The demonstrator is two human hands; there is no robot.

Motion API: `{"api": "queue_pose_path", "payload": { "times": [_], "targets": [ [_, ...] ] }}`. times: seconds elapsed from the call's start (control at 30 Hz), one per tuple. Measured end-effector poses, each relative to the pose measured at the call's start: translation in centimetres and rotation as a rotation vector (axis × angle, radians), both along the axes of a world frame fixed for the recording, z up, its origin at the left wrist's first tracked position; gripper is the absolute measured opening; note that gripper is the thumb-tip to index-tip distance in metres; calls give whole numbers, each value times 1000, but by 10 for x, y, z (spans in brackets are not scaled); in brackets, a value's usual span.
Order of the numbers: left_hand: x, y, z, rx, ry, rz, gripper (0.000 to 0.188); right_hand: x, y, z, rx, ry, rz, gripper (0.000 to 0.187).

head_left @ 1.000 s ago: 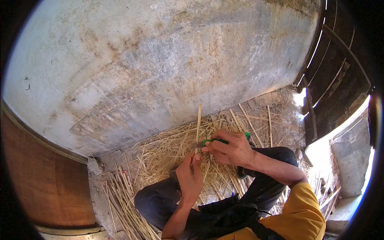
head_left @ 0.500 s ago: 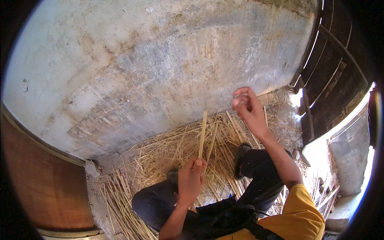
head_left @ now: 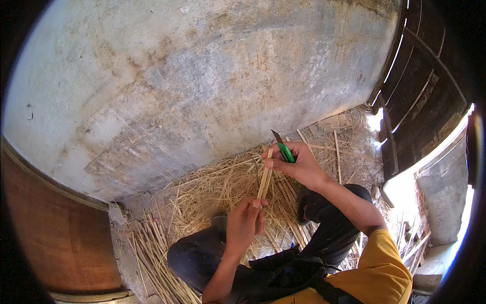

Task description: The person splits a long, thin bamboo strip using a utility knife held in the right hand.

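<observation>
My left hand (head_left: pixel 243 221) pinches the lower end of a thin, pale bamboo strip (head_left: pixel 264 185) between thumb and fingers. The strip stands nearly upright, leaning slightly right. At its upper end is my right hand (head_left: pixel 297 165), closed around a green utility knife (head_left: pixel 287 153). The knife's dark blade points up and to the left, past the strip's tip. My right thumb and fingertips also touch the top of the strip. Part of the knife's handle is hidden by the fingers.
Curly shavings (head_left: pixel 202 195) and loose strips cover the floor between my legs. A bundle of long strips (head_left: pixel 157 253) lies left of my knee. Ahead rises a stained plaster wall (head_left: pixel 212 91). A brown wooden panel (head_left: pixel 55 233) stands at left, dark boards (head_left: pixel 422 86) at right.
My right hand has come down and left onto the upper end of the strip, and the green knife now shows in it. My left hand has hardly moved.
</observation>
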State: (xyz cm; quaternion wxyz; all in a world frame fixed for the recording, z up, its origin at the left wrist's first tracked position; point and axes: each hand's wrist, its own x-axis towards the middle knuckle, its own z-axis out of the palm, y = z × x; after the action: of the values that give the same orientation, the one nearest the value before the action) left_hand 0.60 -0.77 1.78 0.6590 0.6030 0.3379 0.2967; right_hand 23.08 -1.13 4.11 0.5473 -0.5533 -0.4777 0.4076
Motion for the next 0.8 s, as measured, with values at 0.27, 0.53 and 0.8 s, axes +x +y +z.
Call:
{"api": "queue_pose_path", "payload": {
  "times": [0.27,0.53,0.8],
  "targets": [
    [-5,2,1,-63,-22,-7,33,-5,0,7,5,19,35,32],
    [-6,4,-3,-114,-112,102,34,-20,-14,2,252,-386,-115,28],
    [-4,5,-9,-78,-112,146,28,-35,-15,-15,496,-817,-33,27]
  ]
}}
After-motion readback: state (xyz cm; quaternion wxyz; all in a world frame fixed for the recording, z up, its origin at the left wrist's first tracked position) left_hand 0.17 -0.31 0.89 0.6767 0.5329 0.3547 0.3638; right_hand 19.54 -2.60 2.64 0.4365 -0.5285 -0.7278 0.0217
